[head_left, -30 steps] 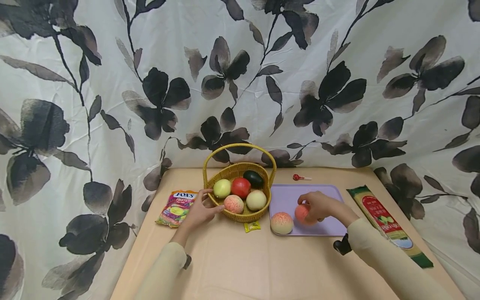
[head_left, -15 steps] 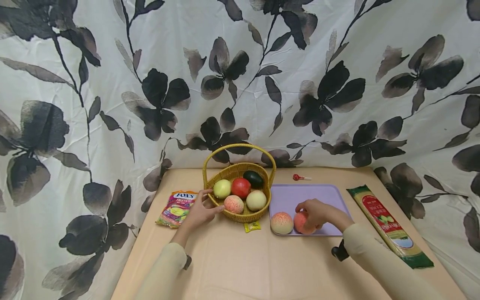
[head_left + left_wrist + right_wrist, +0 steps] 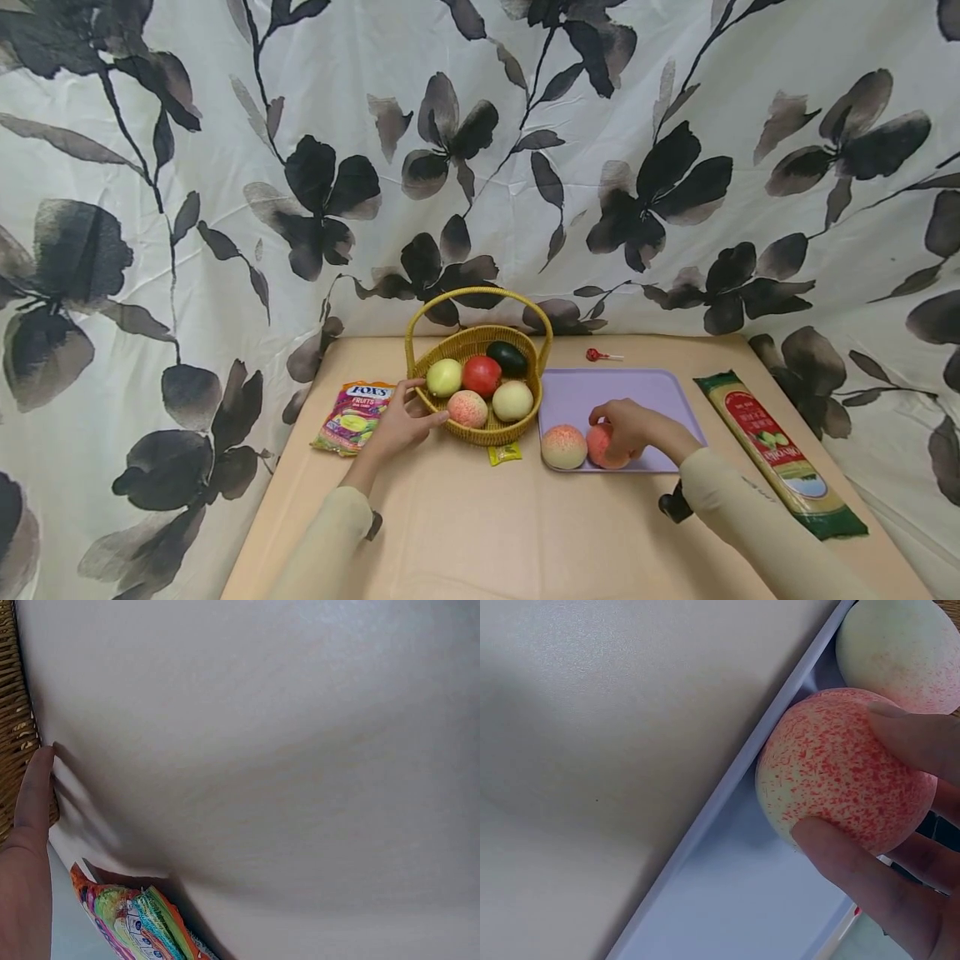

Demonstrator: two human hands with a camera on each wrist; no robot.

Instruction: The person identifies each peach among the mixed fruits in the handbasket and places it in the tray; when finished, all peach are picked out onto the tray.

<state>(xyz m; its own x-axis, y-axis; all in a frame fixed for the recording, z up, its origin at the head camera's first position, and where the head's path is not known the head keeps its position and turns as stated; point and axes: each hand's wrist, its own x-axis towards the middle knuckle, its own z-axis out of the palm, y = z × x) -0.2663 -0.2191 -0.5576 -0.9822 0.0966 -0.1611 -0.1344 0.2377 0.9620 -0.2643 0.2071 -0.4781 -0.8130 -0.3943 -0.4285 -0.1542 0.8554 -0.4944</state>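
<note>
In the head view my right hand (image 3: 633,429) holds a pink-red peach (image 3: 603,446) at the front of the lilac tray (image 3: 660,383). Fingers and thumb spread around that peach (image 3: 840,772) in the right wrist view, close to the tray's raised edge. Beside it on the tray sits a paler peach (image 3: 564,447). My left hand (image 3: 401,423) grips the left side of the yellow wicker basket (image 3: 487,435), thumb at the front rim. Inside the basket are a pale green fruit (image 3: 444,377), a red one (image 3: 482,375), a dark one (image 3: 507,357), a cream one (image 3: 513,401) and a speckled peach (image 3: 467,408).
A Fox's candy bag (image 3: 356,417) lies left of the basket, and a small yellow packet (image 3: 504,452) in front of it. A red lollipop (image 3: 596,355) is behind the tray. The long green-and-red packet (image 3: 776,450) rests at the right, near my right sleeve.
My right hand has brought the pink-red peach toward the tray's front, right beside the paler peach; in the last half second it shifts only slightly. The left hand stays at the basket.
</note>
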